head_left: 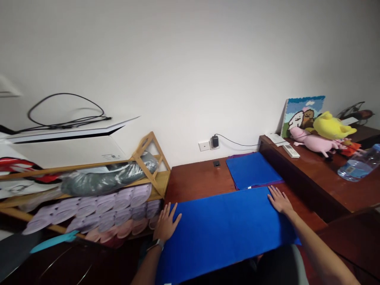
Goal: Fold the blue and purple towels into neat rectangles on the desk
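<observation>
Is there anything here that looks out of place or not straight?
Nothing looks spilled or damaged. The blue sheet under the left hand and right hand lies slightly askew to the desk, and its near edge hangs over the front. A water bottle lies on its side on the raised shelf.

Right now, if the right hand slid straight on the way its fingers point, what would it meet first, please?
Probably the folded blue cloth just beyond the right hand, which lies flat on the blue sheet.

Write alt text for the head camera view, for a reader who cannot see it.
Two bare hands, left and right, press flat on a blue sheet spread over a wooden desk. A folded blue sheet lies behind; plush toys sit right, a slipper rack left.
</observation>
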A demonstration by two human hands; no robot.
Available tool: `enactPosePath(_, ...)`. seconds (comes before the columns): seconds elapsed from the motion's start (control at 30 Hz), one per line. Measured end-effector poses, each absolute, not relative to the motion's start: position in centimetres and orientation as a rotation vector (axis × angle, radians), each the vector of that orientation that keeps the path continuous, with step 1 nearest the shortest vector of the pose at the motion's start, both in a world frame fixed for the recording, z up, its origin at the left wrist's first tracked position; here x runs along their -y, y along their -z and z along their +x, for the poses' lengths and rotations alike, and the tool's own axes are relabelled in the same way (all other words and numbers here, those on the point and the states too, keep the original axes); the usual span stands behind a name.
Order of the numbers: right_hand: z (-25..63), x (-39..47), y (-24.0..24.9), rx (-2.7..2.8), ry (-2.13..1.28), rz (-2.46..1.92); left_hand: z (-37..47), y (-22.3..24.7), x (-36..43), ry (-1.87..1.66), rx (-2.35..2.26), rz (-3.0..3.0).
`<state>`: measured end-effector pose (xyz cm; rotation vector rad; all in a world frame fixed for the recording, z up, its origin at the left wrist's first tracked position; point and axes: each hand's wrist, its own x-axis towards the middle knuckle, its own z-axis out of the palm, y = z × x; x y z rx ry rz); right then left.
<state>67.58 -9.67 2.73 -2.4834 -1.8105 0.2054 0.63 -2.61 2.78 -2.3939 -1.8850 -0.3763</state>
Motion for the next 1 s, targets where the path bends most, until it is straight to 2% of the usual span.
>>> enactPosePath(0.13, 64.5, 8.7, -4.4, 1.810, -0.095, -2.491, 0.9, -2.9, 3.1, 0.383, 1.905, -2.401)
enactPosePath(0.23, 56.8, 7.3, -5.8, 1.919, 0.069, -2.225, 1.1, -2.9, 3.4, 0.389, 1.939, -2.398)
enactPosePath(0.43, 36.0, 5.7, -7.5, 2.294, -0.300, -1.662, 1.0, -2.8, 3.6, 0.403, 1.961, -2.391)
enactPosePath(0.53, 31.9, 5.5, -7.2, 2.369, -0.431, -1.608, 1.0, -2.7, 3.5, 0.406, 1.980, -2.380)
enactPosePath(0.67, 36.9, 6.0, -6.0, 2.317, -0.418, -1.714, 1.0, -2.7, 3.3, 0.405, 1.999, -2.355)
enactPosePath(0.9, 59.0, 9.0, -3.1, 1.966, -0.242, -2.288, 0.9, -2.3, 2.9, 0.429, 1.955, -2.358)
enactPosePath(1.0, 65.4, 9.8, -2.1, 1.830, -0.212, -2.446, 1.0, -2.4, 2.9, 0.440, 1.961, -2.368)
